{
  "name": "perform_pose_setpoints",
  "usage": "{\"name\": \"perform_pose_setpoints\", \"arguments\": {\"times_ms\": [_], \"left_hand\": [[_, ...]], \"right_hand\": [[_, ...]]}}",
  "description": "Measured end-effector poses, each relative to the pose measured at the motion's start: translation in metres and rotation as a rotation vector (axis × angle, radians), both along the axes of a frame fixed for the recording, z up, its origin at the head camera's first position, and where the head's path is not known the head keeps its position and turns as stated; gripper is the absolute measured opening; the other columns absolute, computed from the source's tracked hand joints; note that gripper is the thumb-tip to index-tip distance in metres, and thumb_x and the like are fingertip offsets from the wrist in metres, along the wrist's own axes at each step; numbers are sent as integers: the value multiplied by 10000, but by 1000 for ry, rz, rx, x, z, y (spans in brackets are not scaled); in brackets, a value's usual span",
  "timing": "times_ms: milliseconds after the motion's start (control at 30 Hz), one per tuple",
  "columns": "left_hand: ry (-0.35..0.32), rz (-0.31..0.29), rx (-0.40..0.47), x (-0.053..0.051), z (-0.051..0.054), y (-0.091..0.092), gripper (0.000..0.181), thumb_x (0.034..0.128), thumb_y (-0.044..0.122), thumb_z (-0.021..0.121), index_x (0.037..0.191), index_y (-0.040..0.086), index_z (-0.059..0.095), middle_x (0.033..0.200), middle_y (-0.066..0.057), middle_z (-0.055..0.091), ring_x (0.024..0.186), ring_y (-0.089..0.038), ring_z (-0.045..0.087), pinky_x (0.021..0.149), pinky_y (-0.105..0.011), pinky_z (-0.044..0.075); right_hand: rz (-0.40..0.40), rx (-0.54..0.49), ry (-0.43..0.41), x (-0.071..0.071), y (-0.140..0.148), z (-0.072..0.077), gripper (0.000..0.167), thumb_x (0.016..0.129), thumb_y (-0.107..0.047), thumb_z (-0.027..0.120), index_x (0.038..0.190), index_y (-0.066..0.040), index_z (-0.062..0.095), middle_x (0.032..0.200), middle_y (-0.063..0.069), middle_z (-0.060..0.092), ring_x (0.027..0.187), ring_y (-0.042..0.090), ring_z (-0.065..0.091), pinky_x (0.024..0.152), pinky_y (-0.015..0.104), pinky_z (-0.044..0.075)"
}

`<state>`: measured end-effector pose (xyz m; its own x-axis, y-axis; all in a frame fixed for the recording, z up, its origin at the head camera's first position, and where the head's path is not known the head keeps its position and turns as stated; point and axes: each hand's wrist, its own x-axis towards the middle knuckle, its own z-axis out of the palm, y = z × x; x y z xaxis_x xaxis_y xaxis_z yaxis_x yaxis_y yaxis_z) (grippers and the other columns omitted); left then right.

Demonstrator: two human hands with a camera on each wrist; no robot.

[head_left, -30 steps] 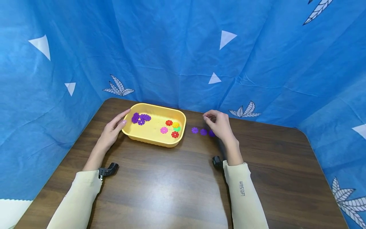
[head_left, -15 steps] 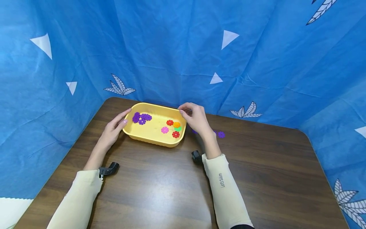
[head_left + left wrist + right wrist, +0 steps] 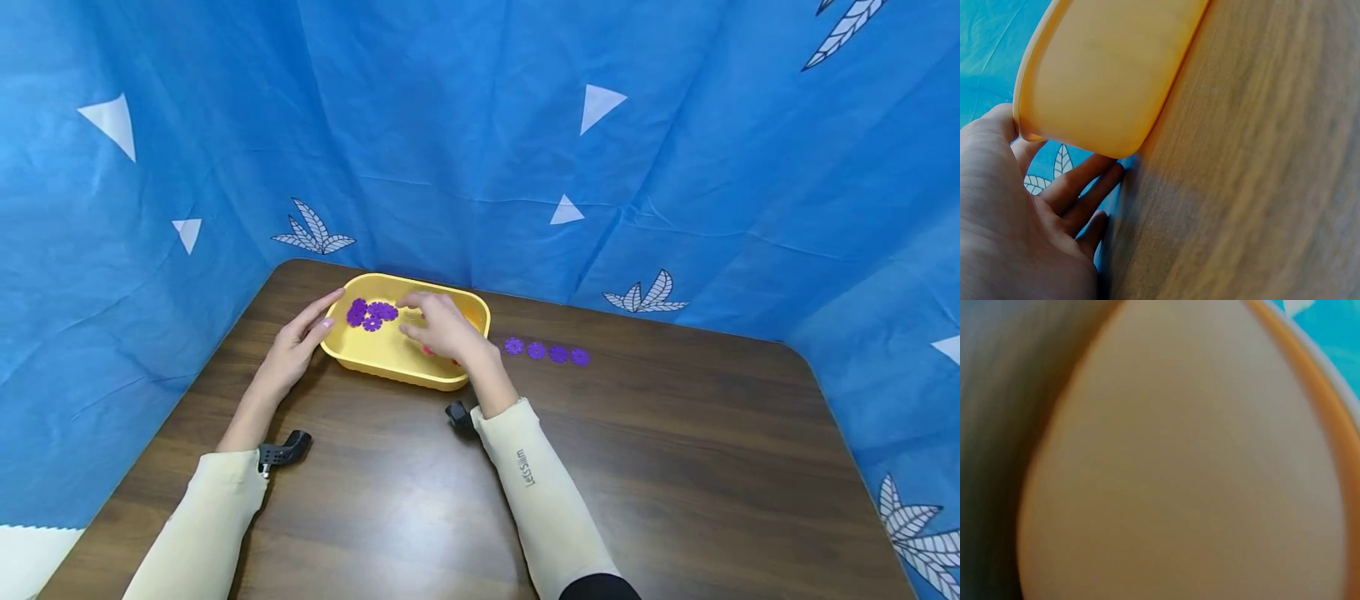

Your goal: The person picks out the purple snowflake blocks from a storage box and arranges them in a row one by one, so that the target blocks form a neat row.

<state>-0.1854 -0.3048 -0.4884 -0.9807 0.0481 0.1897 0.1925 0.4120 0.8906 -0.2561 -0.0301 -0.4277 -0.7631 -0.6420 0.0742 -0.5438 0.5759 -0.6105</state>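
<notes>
Across the table [image 3: 675, 433], right hand [image 3: 442, 327] moved over tray [image 3: 375, 346].

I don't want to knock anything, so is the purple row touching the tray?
Apart. The head view shows table between the tray and the nearest piece of the purple row.

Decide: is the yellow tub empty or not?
Not empty: the head view shows purple notched discs inside the yellow tub. The right hand hides part of the inside.
</notes>
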Motion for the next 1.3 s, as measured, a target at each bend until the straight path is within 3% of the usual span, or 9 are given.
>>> {"name": "perform_pose_setpoints", "arguments": {"times_ms": [100, 200, 467, 900, 1100, 1300], "left_hand": [[-7, -2, 2, 0, 1, 2, 488, 1136, 307, 482, 1621, 283, 440, 1687, 0, 410, 1562, -276, 366, 1085, -36, 360], [-13, -6, 3, 0, 2, 5, 481, 1134, 320, 489, 1613, 305, 450, 1682, 27, 416, 1566, -252, 361, 1092, -34, 350], [-22, 1, -15, -3, 5, 5, 485, 1132, 324, 491, 1615, 313, 445, 1685, 26, 410, 1562, -261, 370, 1096, -48, 356], [-42, 24, -16, 0, 6, 1, 487, 1128, 350, 496, 1612, 334, 445, 1685, 47, 407, 1563, -249, 369, 1093, -55, 369], [-49, 23, -16, -1, 5, -2, 487, 1129, 335, 496, 1613, 334, 442, 1688, 47, 402, 1565, -252, 367, 1081, -43, 367], [-44, 11, -12, -1, 3, -1, 487, 1129, 357, 490, 1613, 328, 443, 1688, 48, 400, 1564, -247, 365, 1073, -34, 364]], "right_hand": [[78, 115, 7, 4, -15, -3, 505, 1043, -224, 676, 1511, -67, 566, 1611, 98, 511, 1526, 252, 435, 1287, 320, 292], [126, 176, 2, 6, -22, -5, 535, 1059, -232, 650, 1546, -54, 520, 1637, 101, 477, 1551, 251, 397, 1302, 316, 252], [117, 171, -10, 5, -16, -6, 413, 1038, -205, 685, 1421, -55, 647, 1417, 72, 683, 1397, 222, 577, 1213, 310, 407], [96, 135, -65, 11, -1, 6, 266, 1024, -151, 704, 1267, -50, 745, 1228, 63, 764, 1165, 206, 683, 1056, 308, 521], [101, 137, -15, 16, 0, 6, 188, 938, -53, 782, 1124, -70, 803, 1100, 41, 794, 1064, 178, 705, 991, 281, 549], [12, 118, 75, 16, -5, -6, 137, 892, -38, 820, 1014, -98, 805, 984, 22, 772, 945, 149, 680, 889, 262, 558]]}}
